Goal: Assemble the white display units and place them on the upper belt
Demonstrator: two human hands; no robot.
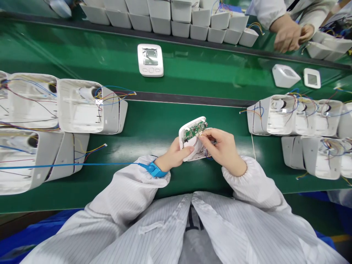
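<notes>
Over the middle of the green bench, my left hand (177, 154) grips the lower left side of a white plastic device housing (183, 132), thumb across its front. A green circuit board (194, 129) shows along the upper part of the housing, and wires hang lower inside it. My right hand (220, 146) is closed in a pinch at the board's lower right edge. A small pale connector seems to be between its fingertips, though they partly hide it. A blue wrist strap (154, 169) with a cord circles my left wrist.
White open housings with loose wires stand at left (79, 106) and at right (280, 115). Beyond a dark rail lies a finished-looking white monitor (150, 60). Rows of white housings (159, 18) line the back. A co-worker's hands (291, 35) are at the upper right.
</notes>
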